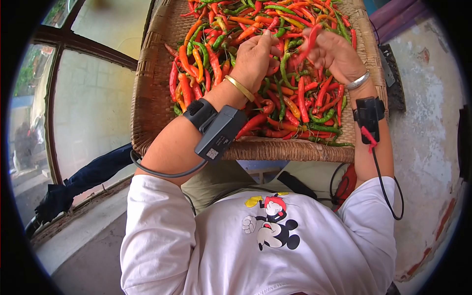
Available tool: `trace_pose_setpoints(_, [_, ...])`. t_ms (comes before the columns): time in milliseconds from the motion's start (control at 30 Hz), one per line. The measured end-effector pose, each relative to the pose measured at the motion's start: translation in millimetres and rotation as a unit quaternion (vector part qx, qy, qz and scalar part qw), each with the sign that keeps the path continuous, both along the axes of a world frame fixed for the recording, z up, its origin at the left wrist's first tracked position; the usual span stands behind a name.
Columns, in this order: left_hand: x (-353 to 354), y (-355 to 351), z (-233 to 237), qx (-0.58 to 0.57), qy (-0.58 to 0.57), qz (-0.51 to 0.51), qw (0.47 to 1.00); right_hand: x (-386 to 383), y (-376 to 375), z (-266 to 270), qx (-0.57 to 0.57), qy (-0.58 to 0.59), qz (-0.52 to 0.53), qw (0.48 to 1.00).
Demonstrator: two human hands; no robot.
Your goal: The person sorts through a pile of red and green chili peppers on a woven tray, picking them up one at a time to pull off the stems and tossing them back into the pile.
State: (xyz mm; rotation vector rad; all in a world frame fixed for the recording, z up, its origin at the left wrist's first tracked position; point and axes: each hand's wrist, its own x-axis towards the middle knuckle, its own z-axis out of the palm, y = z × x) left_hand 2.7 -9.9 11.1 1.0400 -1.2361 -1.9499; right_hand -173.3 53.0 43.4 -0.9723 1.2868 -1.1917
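Note:
A woven basket tray holds a heap of red, orange and green chili peppers. Above the middle of the heap, my left hand has its fingers curled and pinched together; whatever they hold, if anything, is hidden. On the right, my right hand grips a red chili pepper, which points up and is slightly blurred. The two hands are a short gap apart, facing each other over the peppers.
The tray's near rim lies just over my lap. To the left are a framed window and a dark folded umbrella. A peeling wall-like surface is at the right. Cables hang from wrist-strapped devices on both arms.

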Motion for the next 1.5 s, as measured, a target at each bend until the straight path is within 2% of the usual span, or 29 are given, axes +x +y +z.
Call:
trace_pose_setpoints(33, [0, 0, -1, -0.006, -0.011, -0.008, 1.0, 3, -2, 3, -0.059, -0.141, -0.091, 0.984])
trace_pose_setpoints(67, [-1, 1, -2, -0.013, -0.021, -0.016, 1.0, -4, -3, -1, -0.059, -0.141, -0.091, 0.984])
trace_pose_setpoints(133, [0, 1, 0, -0.011, -0.021, -0.015, 1.0, -17, -3, -7, 0.003, -0.043, -0.037, 0.998])
trace_pose_setpoints(167, [-1, 2, 0, -0.009, -0.021, -0.014, 1.0, -17, -1, -12, 0.002, -0.043, -0.038, 0.998])
trace_pose_setpoints(200, [-1, 1, 0, -0.009, -0.021, -0.014, 1.0, -4, 2, -11, 0.035, 0.133, 0.021, 0.99])
trace_pose_setpoints(233, [-1, 1, -1, -0.017, -0.022, -0.021, 0.999, 4, 3, -12, 0.068, 0.304, 0.079, 0.947])
trace_pose_setpoints(300, [-1, 0, -5, -0.025, -0.025, -0.027, 0.999, 8, 1, -30, -0.104, 0.543, 0.193, 0.81])
trace_pose_setpoints(400, [-2, 0, -9, -0.057, -0.024, -0.058, 0.996, 16, 1, -37, -0.123, 0.57, 0.204, 0.786])
trace_pose_setpoints(467, [-2, 0, -10, -0.056, -0.029, -0.055, 0.996, 22, -1, -37, 0.06, 0.566, 0.193, 0.799])
trace_pose_setpoints(500, [-2, 0, -10, -0.056, -0.029, -0.056, 0.996, 26, 0, -39, 0.061, 0.566, 0.192, 0.799])
trace_pose_setpoints(567, [-2, 1, -9, -0.059, -0.027, -0.055, 0.996, 35, 5, -46, 0.004, 0.63, 0.14, 0.764])
trace_pose_setpoints(700, [-4, 1, -10, -0.054, -0.024, -0.058, 0.997, 36, 2, -52, -0.013, 0.636, 0.104, 0.765])
trace_pose_setpoints(800, [-7, 0, -19, -0.107, -0.027, -0.028, 0.993, 25, 0, -34, -0.05, 0.602, 0.111, 0.789])
trace_pose_setpoints(833, [-9, -2, -26, -0.195, -0.047, -0.031, 0.979, 22, 0, -25, -0.051, 0.602, 0.112, 0.789])
trace_pose_setpoints(867, [-10, -3, -33, -0.28, -0.065, -0.035, 0.957, 19, 0, -17, -0.037, 0.513, 0.136, 0.847])
trace_pose_setpoints(933, [-9, 1, -27, -0.279, -0.071, -0.058, 0.956, 10, 3, -15, -0.03, 0.317, 0.158, 0.935])
trace_pose_setpoints(967, [-8, 4, -23, -0.277, -0.077, -0.08, 0.954, 7, 5, -13, -0.029, 0.318, 0.157, 0.934])
trace_pose_setpoints(1033, [-9, 5, -19, -0.251, -0.048, -0.088, 0.963, 3, 8, -8, -0.018, 0.091, 0.103, 0.99])
trace_pose_setpoints(1167, [-6, 8, -4, -0.155, 0.016, -0.124, 0.98, -11, 6, -16, -0.004, -0.027, 0.057, 0.998])
trace_pose_setpoints(1200, [-5, 8, -2, -0.155, 0.017, -0.124, 0.98, -10, 6, -15, -0.004, -0.026, 0.057, 0.998])
trace_pose_setpoints(1267, [-4, 7, -1, -0.108, 0.023, -0.125, 0.986, -4, 5, -13, -0.012, 0.124, 0.003, 0.992])
trace_pose_setpoints(1300, [-4, 7, 0, -0.107, 0.023, -0.125, 0.986, -4, 4, -16, -0.011, 0.124, 0.004, 0.992])
trace_pose_setpoints(1367, [-4, 8, 3, -0.142, -0.024, -0.14, 0.98, -4, 3, -25, -0.113, 0.334, 0.089, 0.932])
trace_pose_setpoints(1400, [-3, 8, 3, -0.142, -0.024, -0.14, 0.98, 5, 6, -26, -0.134, 0.284, 0.074, 0.946])
trace_pose_setpoints(1433, [-3, 9, 4, -0.141, -0.026, -0.147, 0.979, 5, 6, -25, -0.134, 0.284, 0.074, 0.947])
trace_pose_setpoints(1500, [-2, 8, 3, -0.139, -0.028, -0.153, 0.978, 4, 6, -20, -0.048, 0.347, 0.138, 0.926])
